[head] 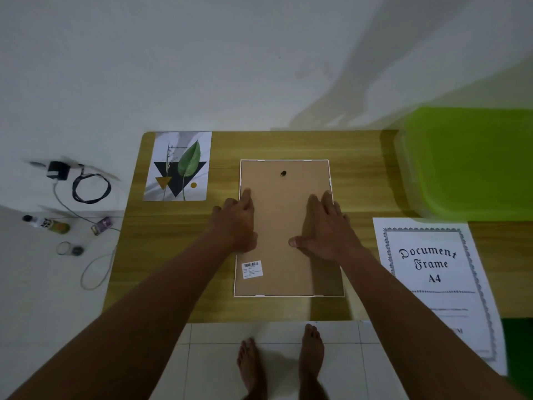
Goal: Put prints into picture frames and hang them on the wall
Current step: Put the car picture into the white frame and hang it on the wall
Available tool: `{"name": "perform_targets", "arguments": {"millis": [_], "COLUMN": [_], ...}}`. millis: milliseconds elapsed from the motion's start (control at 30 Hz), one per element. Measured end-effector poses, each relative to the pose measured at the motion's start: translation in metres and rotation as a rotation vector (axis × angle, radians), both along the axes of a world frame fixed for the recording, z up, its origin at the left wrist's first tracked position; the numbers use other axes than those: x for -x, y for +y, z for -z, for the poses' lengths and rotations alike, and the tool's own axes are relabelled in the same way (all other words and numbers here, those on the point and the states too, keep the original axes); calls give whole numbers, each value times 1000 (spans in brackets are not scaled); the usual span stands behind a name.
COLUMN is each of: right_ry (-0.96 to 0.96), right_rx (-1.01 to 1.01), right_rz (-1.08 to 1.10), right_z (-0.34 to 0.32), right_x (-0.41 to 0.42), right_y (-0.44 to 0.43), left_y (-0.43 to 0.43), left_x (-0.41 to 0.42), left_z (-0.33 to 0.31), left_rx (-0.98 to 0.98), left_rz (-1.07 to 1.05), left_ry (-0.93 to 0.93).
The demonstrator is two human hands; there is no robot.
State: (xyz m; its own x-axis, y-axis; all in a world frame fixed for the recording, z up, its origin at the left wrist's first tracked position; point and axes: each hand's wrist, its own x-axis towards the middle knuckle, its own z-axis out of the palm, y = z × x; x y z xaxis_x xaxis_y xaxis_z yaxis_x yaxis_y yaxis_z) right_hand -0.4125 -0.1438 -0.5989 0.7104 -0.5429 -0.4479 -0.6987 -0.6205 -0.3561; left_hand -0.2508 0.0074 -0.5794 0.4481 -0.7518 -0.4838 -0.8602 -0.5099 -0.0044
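A white picture frame [285,272] lies face down in the middle of the wooden table [360,183], its brown backing board up, with a small dark hanger near the top and a barcode sticker at lower left. My left hand [236,223] rests flat on the frame's left edge, fingers straight. My right hand [323,226] lies flat on the backing near the right edge, thumb pointing left. A leaf print [180,166] lies at the table's back left. A white sheet reading "Document Frame A4" [432,281] lies at the right.
A green plastic box [467,163] stands at the table's back right. To the left on a white surface lie a charger with a coiled cable [86,183], a small bottle [49,223] and other small items. A white wall rises behind the table. My bare feet stand on floor tiles below.
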Motion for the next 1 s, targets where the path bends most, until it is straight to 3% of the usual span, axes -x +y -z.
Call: {"name": "perform_targets", "arguments": {"millis": [200,400,600,700,833,1000], "right_ry": [3,12,-36,-70,-52,-72], "right_rx": [-15,48,-14,-55,21,90], "right_rz": [-4,-39,-9,10,-30,-57], "right_z": [-2,-2,-3,-1,4,-1], "right_x": [-1,3,0,7,15,16], "right_y": [-2,-7,-10,-10,-8,-4], "left_y": [11,-5,5,11,12,17], "left_x": [-6,-6,-8,-9,-8,0], "left_z": [3,-1,10,16,24,21], "left_rx": [108,0,257,203,189,171], "left_rz": [-98,-43,-256,-243,-178,-193], "left_ry": [143,52,203,197,99,124]}}
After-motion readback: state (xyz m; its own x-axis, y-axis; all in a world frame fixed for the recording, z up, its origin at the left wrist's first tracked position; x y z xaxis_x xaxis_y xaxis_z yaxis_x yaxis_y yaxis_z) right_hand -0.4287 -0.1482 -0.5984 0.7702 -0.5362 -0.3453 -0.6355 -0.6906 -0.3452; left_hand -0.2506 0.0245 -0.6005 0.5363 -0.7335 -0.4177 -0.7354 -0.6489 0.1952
